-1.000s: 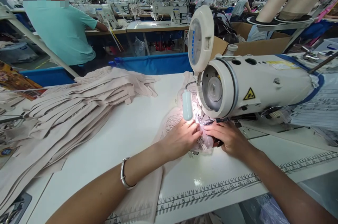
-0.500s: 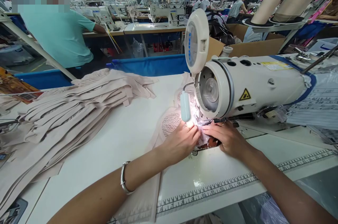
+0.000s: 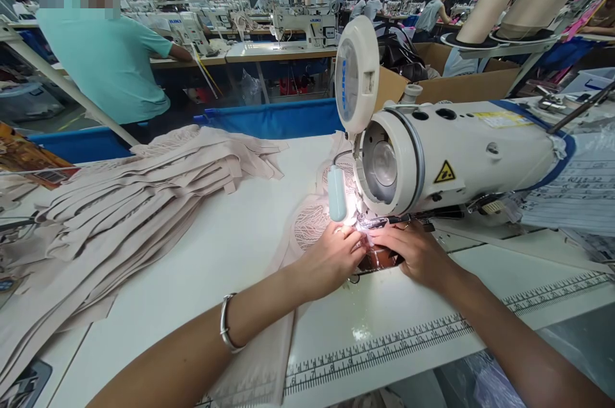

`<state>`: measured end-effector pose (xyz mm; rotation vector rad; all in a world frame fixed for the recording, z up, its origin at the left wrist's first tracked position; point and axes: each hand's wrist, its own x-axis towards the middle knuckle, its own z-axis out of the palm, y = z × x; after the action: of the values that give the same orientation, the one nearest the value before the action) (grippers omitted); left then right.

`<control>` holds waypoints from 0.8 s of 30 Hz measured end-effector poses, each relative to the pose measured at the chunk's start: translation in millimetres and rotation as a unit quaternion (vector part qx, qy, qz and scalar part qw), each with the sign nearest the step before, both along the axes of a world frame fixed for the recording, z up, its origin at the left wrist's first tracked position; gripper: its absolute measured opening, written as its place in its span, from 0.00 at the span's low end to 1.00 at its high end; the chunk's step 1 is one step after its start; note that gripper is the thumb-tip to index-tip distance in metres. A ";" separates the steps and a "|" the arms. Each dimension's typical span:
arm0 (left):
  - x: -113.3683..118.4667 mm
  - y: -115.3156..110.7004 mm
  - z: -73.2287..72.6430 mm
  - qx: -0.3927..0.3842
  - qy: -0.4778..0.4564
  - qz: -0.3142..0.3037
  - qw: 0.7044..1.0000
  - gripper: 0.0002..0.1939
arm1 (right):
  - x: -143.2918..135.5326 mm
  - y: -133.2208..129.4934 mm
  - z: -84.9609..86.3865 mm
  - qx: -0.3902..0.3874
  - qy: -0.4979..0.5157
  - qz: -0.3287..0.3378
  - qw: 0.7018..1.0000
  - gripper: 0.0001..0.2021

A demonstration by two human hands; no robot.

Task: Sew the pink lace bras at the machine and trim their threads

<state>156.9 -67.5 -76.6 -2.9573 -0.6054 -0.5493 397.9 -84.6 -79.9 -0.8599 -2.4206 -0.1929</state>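
Under the head of a white sewing machine, my two hands work close together at a pale pink lace fabric. My left hand has its fingers closed on the fabric's edge, just left of the needle area. To the right, my right hand presses fingertips on the same fabric, thumb tucked underneath. A small pale blue lamp lights the spot brightly, and the needle itself is hidden. The fabric trails left and down beneath my left forearm to the table's front edge.
A large pile of pale pink fabric pieces covers the table's left. A printed ruler runs along the front edge. Thread cones and a cardboard box stand behind the machine. A person in a turquoise shirt sits beyond the table.
The lace fabric between my fingertips has moved away under the machine, showing more of the reddish-brown plate in front. My hands have barely shifted. The person in turquoise leans slightly differently.
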 end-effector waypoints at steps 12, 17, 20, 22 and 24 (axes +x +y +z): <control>-5.4 5.3 -2.3 -0.027 0.009 0.026 0.999 0.20 | -1.2 -1.8 6.5 -0.035 0.000 -0.008 0.999 0.24; -7.9 13.8 -0.7 -0.060 -0.008 0.035 0.998 0.19 | -1.7 -1.0 5.3 -0.044 -0.006 -0.009 0.999 0.26; -10.4 21.0 1.6 -0.083 -0.017 0.034 0.996 0.18 | -2.7 -0.9 5.8 -0.042 -0.005 -0.013 0.999 0.25; -11.9 24.7 2.9 -0.098 -0.019 0.036 0.994 0.19 | -2.9 -0.9 5.8 -0.040 -0.004 -0.018 0.999 0.25; -13.4 27.5 3.6 -0.106 -0.019 0.039 0.993 0.19 | -2.6 -0.9 5.1 -0.036 -0.004 -0.021 0.999 0.26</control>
<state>143.5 -39.9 -73.0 -3.1092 -0.8277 -0.5681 395.3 -85.6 -74.8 -0.9429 -2.4307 -0.1252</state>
